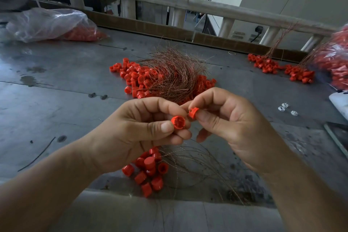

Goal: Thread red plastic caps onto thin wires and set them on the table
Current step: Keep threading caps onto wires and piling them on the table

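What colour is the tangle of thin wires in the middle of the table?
Coppery reddish-brown; the head view, the only one, shows the wires clearly.

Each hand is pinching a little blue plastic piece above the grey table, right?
Not blue: they are red. The head view shows the left hand pinching a red cap and the right hand pinching a red piece, above the grey table.

Matt red plastic caps [139, 79], thin coppery wires [173, 73], on a dull, stained metal table [56, 100]
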`<state>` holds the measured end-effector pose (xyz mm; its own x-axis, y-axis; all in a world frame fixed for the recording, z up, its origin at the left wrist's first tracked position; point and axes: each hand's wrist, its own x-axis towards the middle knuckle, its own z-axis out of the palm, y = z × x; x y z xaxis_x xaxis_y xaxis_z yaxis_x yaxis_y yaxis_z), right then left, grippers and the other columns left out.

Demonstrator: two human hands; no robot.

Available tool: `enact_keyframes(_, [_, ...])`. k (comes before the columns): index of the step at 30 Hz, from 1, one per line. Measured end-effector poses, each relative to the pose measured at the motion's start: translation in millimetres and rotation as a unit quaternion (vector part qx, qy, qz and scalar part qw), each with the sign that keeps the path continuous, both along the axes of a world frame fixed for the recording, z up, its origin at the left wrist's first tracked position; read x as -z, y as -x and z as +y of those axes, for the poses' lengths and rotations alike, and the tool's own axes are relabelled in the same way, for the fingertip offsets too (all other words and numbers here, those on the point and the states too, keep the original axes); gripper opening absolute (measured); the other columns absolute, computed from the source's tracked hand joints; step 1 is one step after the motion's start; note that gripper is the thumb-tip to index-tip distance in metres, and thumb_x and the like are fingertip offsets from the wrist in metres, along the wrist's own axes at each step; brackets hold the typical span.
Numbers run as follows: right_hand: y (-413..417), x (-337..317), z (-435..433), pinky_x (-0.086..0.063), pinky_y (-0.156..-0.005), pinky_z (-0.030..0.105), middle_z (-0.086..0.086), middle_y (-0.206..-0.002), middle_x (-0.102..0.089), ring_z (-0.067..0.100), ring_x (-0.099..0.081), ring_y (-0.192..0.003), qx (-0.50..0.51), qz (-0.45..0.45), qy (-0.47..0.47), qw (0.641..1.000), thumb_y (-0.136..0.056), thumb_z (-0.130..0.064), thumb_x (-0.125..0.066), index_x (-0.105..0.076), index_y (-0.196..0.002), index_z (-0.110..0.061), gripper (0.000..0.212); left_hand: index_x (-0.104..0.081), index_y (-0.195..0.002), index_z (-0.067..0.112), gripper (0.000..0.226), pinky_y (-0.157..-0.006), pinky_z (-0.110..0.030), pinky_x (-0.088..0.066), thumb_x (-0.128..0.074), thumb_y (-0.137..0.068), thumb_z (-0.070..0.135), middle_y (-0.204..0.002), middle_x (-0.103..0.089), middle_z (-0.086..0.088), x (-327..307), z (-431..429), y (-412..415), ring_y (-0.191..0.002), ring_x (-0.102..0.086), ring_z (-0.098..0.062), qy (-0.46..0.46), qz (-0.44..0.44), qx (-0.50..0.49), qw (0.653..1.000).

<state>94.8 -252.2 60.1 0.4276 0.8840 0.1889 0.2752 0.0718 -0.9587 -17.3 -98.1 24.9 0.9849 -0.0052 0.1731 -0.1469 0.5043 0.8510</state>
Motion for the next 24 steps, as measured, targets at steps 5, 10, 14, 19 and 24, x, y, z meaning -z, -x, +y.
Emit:
enact_keyframes(5, [1,0,1,-0.051,-0.060,0.020,-0.006,-0.088,-0.069,0.007,-0.063,-0.077,-0.006,-0.008,-0.001,1.000,-0.077,-0.017,-0.055,-0.060,-0.081,-0.019,0.008,-0.071,-0.091,0.008,0.019,-0.068,-0.020,-0.055,-0.073,-0.071,0.008,-0.087,-0.071,-0.010,0,0,0,-0.080,-0.070,-0.016,0.005,-0.005,0.001,1.000])
enact_keyframes(10, [-26,7,-2,-0.044,-0.059,0.011,-0.012,-0.068,-0.065,-0.001,-0.057,-0.063,0.159,-0.195,0.069,0.965,-0.081,-0.015,-0.066,-0.062,-0.072,-0.031,0.018,-0.072,-0.089,0.009,0.019,-0.068,-0.020,-0.055,-0.073,-0.070,0.008,-0.087,-0.071,-0.009,0,0,1,-0.080,-0.070,-0.016,0.009,-0.006,-0.010,1.000])
enact_keyframes(14, [-62,27,-6,-0.038,-0.054,0.010,-0.013,-0.067,-0.061,0.005,-0.055,-0.064,0.245,-0.268,0.261,0.894,-0.081,-0.010,-0.064,-0.060,-0.066,-0.031,0.026,-0.073,-0.088,0.009,0.019,-0.068,-0.020,-0.055,-0.073,-0.069,0.009,-0.086,-0.071,-0.009,0,-1,2,-0.080,-0.070,-0.016,0.004,-0.005,-0.010,1.000])
enact_keyframes(19, [-77,39,-9,-0.032,-0.043,0.008,-0.013,-0.065,-0.056,0.001,-0.046,-0.056,0.247,-0.269,0.337,0.868,-0.081,-0.014,-0.065,-0.069,-0.083,-0.024,0.011,-0.073,-0.087,0.008,0.019,-0.067,-0.020,-0.055,-0.073,-0.068,0.007,-0.084,-0.071,-0.010,-1,-2,3,-0.078,-0.070,-0.017,0.009,-0.002,-0.015,1.000])
enact_keyframes(24, [-48,11,-7,-0.044,-0.066,0.006,-0.010,-0.074,-0.067,-0.003,-0.060,-0.070,0.195,-0.176,0.052,0.963,-0.080,-0.024,-0.069,-0.068,-0.088,-0.025,0.008,-0.073,-0.087,0.009,0.018,-0.067,-0.020,-0.055,-0.071,-0.069,0.008,-0.084,-0.071,-0.010,-3,-2,2,-0.079,-0.070,-0.016,0.009,-0.001,-0.009,1.000])
